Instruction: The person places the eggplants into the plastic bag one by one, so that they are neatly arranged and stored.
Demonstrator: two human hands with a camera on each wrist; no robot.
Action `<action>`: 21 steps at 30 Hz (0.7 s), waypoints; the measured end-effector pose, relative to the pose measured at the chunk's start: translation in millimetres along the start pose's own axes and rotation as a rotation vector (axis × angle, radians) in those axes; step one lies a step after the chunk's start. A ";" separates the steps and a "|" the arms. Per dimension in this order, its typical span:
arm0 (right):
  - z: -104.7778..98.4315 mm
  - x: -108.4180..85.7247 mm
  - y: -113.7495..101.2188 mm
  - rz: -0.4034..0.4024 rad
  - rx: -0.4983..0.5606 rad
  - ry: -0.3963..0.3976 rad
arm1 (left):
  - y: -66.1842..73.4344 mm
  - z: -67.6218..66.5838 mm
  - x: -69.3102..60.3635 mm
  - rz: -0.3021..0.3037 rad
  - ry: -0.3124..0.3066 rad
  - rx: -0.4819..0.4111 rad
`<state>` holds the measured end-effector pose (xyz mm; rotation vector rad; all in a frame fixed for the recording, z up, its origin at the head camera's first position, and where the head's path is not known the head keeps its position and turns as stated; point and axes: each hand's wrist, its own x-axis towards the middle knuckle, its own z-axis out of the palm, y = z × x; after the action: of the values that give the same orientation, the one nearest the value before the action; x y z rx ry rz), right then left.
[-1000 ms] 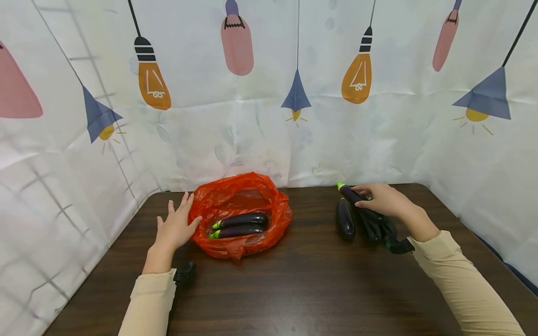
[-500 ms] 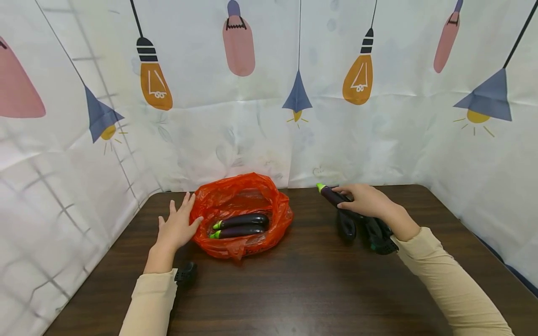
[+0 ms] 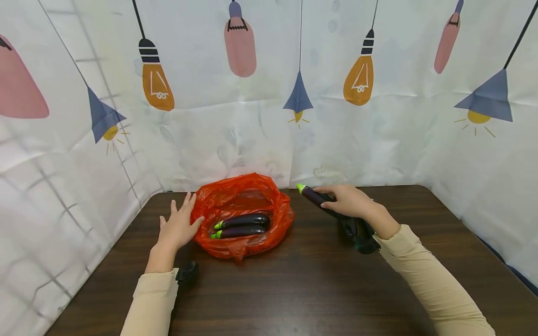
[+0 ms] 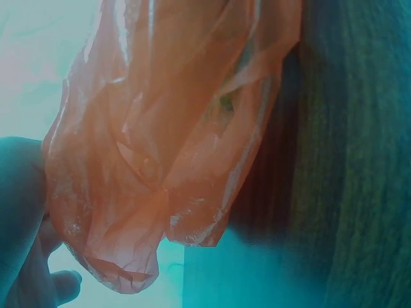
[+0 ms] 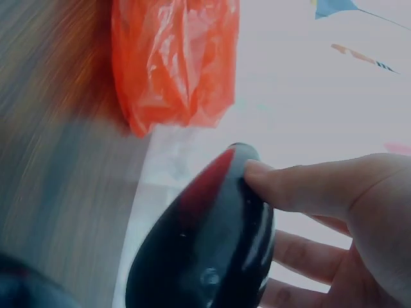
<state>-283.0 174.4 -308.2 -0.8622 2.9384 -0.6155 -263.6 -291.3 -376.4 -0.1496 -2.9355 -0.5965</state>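
An open red plastic bag [image 3: 283, 217] stands on the table with two dark eggplants [image 3: 245, 220] lying inside. At its left side the left hand [image 3: 176, 229] has spread fingers touching the plastic; the left wrist view shows the bag [image 4: 122, 160] close up beside the fingers. Right of the bag, the right hand [image 3: 350, 203] grips an eggplant [image 3: 313, 196] between thumb and fingers, its green stem end pointing left toward the bag. The right wrist view shows the held eggplant [image 5: 212, 237] large, with the thumb on its surface.
Beneath the right wrist lies another eggplant [image 3: 349, 227], partly hidden by the arm. A dark brown table [image 3: 294, 289] extends in front, with a printed white curtain [image 3: 260, 140] along its back edge. Dark devices are strapped at both wrists.
The right hand has moved left with its eggplant, away from the other eggplants and nearer the bag. The left hand and bag have stayed in place.
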 end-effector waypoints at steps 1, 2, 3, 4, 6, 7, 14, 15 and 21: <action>1.1 1.9 -2.0 -0.008 0.003 0.007 | -0.1 0.2 0.0 0.000 0.000 0.002; 1.9 3.7 -4.5 -0.016 0.008 0.013 | 0.0 0.4 -0.1 0.000 0.000 0.002; 2.9 5.8 -6.8 -0.022 0.013 0.019 | -0.1 0.7 -0.2 0.000 -0.001 0.003; 4.0 7.9 -8.9 -0.028 0.016 0.024 | 0.0 1.0 -0.3 0.000 -0.002 0.004; 6.3 12.0 -13.2 -0.039 0.021 0.029 | 0.2 1.5 -0.5 0.000 -0.003 0.006; 7.5 14.0 -15.3 -0.045 0.023 0.031 | 0.3 1.7 -0.5 0.000 -0.004 0.006; 14.4 25.4 -30.2 -0.058 0.074 0.021 | 0.2 1.8 0.7 0.001 0.000 0.009; 15.4 27.2 -32.2 -0.059 0.081 0.017 | 0.0 1.7 0.9 0.001 0.001 0.010; 20.9 39.0 -44.5 -0.082 0.080 -0.004 | -0.3 1.0 1.4 0.003 0.004 0.011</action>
<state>-290.4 112.1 -307.2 -0.9777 2.8649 -0.7294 -265.2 -291.1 -377.2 -0.1512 -2.9339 -0.5794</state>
